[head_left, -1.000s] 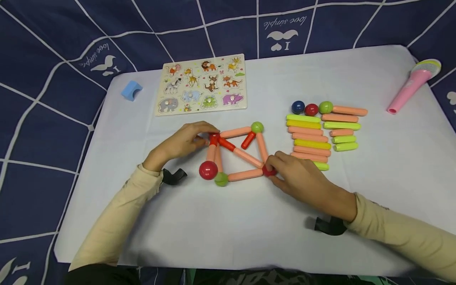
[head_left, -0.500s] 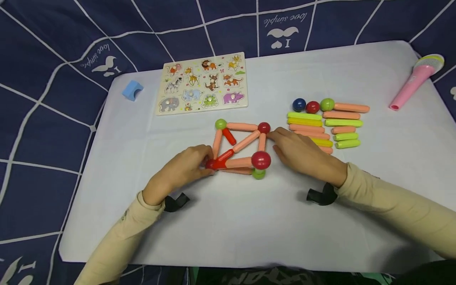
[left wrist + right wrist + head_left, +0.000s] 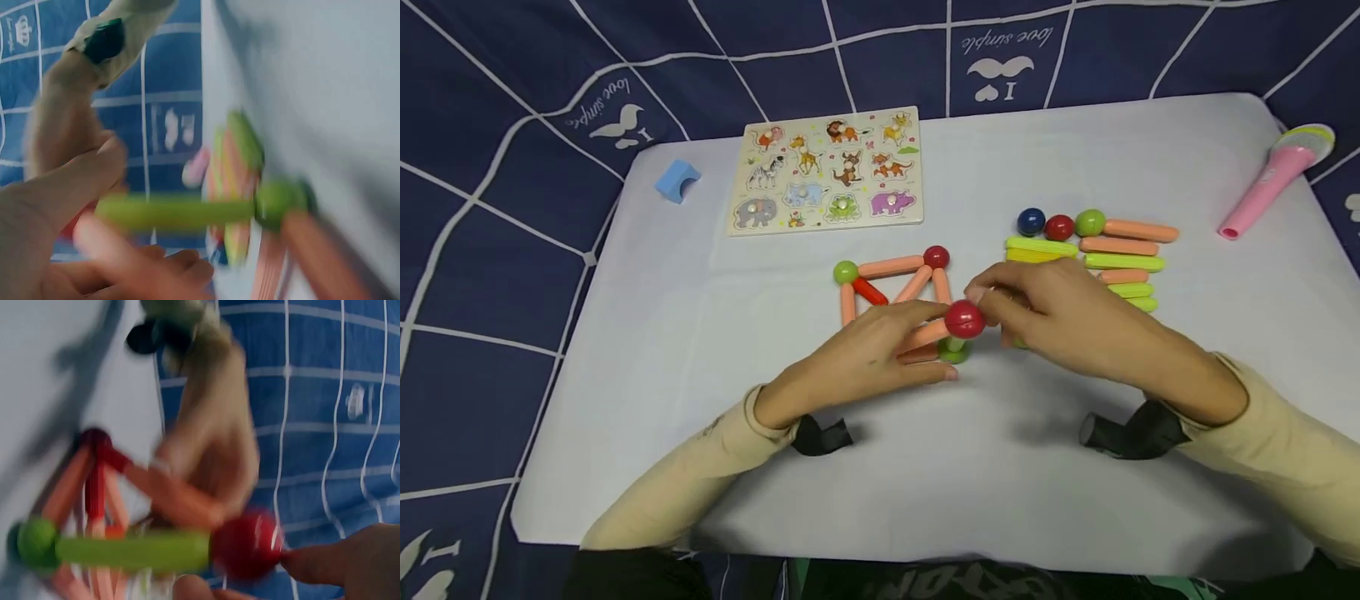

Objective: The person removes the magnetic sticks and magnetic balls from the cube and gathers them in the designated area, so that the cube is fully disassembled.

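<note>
Lettering on the dark blue cloth point(image 3: 895, 79) reads "love simple" and "I", upside down in the head view, beside a printed moustache and heart. Pale marks on the person's dark shirt point(image 3: 977, 583) are too cut off to read. Both forearms reach inward from the near side, in beige sleeves point(image 3: 677, 475). On the white table, the stick-and-ball frame point(image 3: 891, 267) lies between the hands. The left hand point(image 3: 868, 350) stretches palm-down over it, thumb spread from index finger; whether it grips cannot be told. The right hand point(image 3: 1060, 308), bent at the fingers, pinches the red ball point(image 3: 965, 319) atop the green rod point(image 3: 134, 550).
</note>
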Tool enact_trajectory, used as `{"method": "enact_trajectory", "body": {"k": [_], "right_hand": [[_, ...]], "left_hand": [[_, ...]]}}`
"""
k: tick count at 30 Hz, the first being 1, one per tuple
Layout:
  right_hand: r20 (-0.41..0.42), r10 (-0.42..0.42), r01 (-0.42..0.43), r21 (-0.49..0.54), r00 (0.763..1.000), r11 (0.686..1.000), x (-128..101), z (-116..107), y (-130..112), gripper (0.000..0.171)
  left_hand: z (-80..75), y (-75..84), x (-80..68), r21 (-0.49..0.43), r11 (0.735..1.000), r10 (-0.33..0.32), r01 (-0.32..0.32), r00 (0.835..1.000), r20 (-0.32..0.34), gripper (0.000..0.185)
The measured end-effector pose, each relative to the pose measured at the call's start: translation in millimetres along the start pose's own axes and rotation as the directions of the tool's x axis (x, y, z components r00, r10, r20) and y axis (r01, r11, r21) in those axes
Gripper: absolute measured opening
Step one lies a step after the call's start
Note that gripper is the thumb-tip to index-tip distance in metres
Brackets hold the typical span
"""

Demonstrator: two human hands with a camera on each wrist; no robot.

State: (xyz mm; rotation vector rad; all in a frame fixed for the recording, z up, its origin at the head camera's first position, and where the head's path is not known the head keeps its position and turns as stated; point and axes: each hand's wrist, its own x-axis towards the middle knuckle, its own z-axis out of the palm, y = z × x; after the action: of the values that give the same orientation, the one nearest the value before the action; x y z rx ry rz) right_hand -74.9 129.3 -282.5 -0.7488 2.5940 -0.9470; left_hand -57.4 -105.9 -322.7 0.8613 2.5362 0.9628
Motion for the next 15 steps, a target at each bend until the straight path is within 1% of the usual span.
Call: {"method": "enact_trajectory", "body": {"k": [2, 4, 6, 8, 12, 15], "right_hand": [[0.025, 0.012, -0.012, -0.001, 1.0, 1.0, -6, 3, -10, 0.034], [0.034, 0.028, -0.028, -0.005, 0.999, 1.0, -7, 8, -16, 0.039], [0.039, 0.041, -0.041, 0.001, 0.998, 0.999, -6, 10, -18, 0.043], [0.041, 0.041, -0.041, 0.014, 0.998, 0.999, -6, 11, -18, 0.04], [0.063, 0.014, -0.017, 0.048, 0.998, 0.999, -6, 9, -15, 0.03], [0.083, 0.002, -0.01, 0.096, 0.997, 0.995, -9, 5, -11, 0.027]], "left_hand": [[4.6, 1.5, 12.0, -0.087, 0.995, 0.05, -0.049, 0.999, 0.011, 0.04], [7.7, 1.2, 18.4, -0.125, 0.989, 0.078, -0.076, 0.997, 0.006, 0.023], [8.6, 0.5, 21.4, -0.144, 0.986, 0.084, -0.084, 0.996, -0.007, 0.014], [7.9, 0.7, 22.1, -0.148, 0.985, 0.085, -0.086, 0.996, -0.012, 0.012], [6.6, 1.9, 21.7, -0.121, 0.987, 0.104, -0.105, 0.995, -0.008, 0.016], [6.3, 3.5, 23.0, -0.137, 0.983, 0.125, -0.125, 0.992, -0.006, 0.013]]}}
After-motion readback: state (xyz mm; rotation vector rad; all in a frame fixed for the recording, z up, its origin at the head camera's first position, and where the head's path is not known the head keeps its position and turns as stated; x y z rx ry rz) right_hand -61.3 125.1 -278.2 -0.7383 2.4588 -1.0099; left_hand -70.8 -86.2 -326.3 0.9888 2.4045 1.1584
